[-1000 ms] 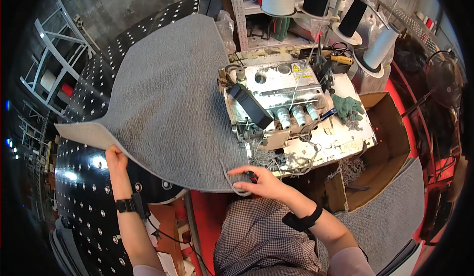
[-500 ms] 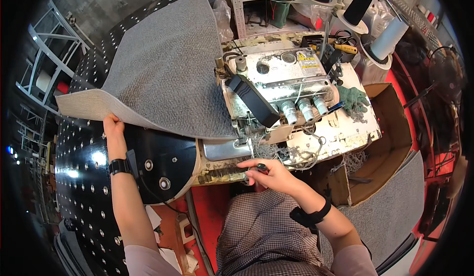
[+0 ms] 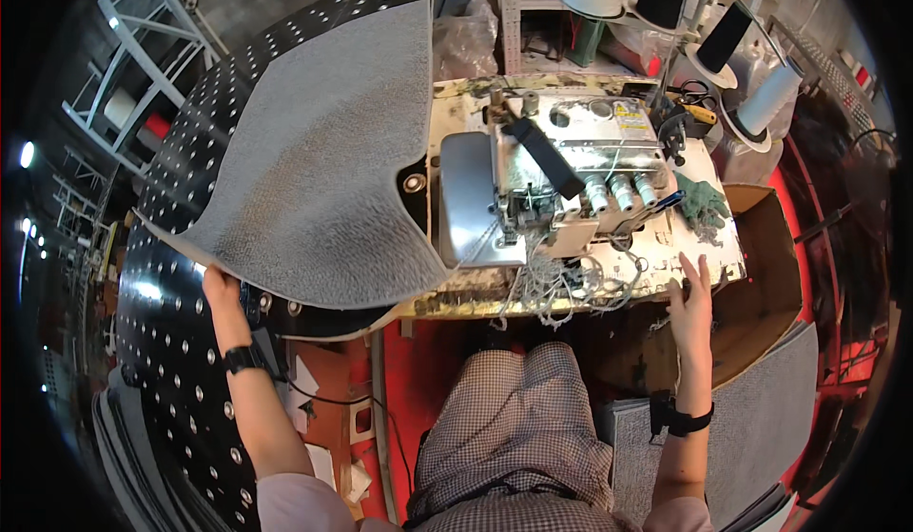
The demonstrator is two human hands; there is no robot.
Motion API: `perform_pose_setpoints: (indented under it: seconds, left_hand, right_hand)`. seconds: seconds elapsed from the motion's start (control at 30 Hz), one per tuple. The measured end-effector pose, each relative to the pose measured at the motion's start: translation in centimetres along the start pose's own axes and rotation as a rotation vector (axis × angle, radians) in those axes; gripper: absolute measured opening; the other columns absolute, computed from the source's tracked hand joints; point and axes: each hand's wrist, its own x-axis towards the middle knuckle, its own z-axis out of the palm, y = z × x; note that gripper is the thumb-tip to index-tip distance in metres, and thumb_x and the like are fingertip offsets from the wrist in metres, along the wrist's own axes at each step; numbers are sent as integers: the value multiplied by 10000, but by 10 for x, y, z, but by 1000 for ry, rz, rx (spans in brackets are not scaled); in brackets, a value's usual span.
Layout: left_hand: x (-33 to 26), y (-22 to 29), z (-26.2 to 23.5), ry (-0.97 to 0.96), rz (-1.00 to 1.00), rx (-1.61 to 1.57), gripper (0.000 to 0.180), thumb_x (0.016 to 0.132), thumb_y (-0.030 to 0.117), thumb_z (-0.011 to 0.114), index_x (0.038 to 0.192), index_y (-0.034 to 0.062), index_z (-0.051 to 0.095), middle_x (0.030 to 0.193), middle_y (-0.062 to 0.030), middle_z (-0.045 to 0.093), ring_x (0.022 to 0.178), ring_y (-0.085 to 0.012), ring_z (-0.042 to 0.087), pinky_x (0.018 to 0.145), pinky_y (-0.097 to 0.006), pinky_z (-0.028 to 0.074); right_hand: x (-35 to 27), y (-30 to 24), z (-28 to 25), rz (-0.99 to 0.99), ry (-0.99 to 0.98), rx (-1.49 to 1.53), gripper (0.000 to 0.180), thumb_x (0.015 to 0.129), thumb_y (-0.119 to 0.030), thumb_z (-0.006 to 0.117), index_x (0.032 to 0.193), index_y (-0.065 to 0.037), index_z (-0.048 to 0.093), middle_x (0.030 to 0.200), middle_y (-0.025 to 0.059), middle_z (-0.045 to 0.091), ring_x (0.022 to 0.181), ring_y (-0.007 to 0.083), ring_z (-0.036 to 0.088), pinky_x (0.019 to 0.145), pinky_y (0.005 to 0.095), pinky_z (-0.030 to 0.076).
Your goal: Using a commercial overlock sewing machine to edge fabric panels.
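A grey carpet mat point(image 3: 323, 152) lies over the black studded table, its near left edge curled up. My left hand point(image 3: 223, 292) is closed on that edge, fingers partly hidden under the mat. To the mat's right stands an overlock sewing machine point(image 3: 580, 171) with a bare metal side plate point(image 3: 466, 194). Grey thread waste point(image 3: 561, 280) hangs in tangles below its front. My right hand point(image 3: 692, 309) is raised at the right end of the machine table, fingers apart; a small dark spot shows by the thumb, which I cannot make out.
Thread cones point(image 3: 766, 99) stand behind the machine at the right. A green cloth point(image 3: 702, 201) and scissors point(image 3: 699, 104) lie on the machine table. An open cardboard box point(image 3: 775, 275) sits below its right end, beside stacked grey mats point(image 3: 751, 427). A cable point(image 3: 333, 399) hangs near my left forearm.
The mat has come away from the machine toward the left, uncovering the metal plate. My right hand has gone from the table's front edge to the right, its fingers spreading from around a small black tool.
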Motion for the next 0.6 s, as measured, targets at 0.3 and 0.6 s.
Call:
perform_pose_setpoints:
  seconds: [0.3, 0.6]
  left_hand:
    - [-313, -6, 144, -515, 721, 1089, 314, 709, -39, 489, 1013, 11, 547, 1098, -108, 546, 1021, -243, 510, 860, -347, 390]
    - [-357, -107, 212, -1309, 759, 1713, 700, 716, 144, 651, 1283, -58, 294, 1382, -236, 222, 951, -354, 567, 765, -368, 489]
  right_hand:
    - [-62, 14, 9, 133, -31, 33, 357, 865, -160, 524, 1203, -61, 471, 826, 177, 626, 718, 281, 618, 655, 336, 474]
    - [-145, -12, 40, -175, -200, 98, 348, 813, -234, 542, 1125, -85, 505, 981, 169, 588, 857, 335, 589, 707, 400, 489]
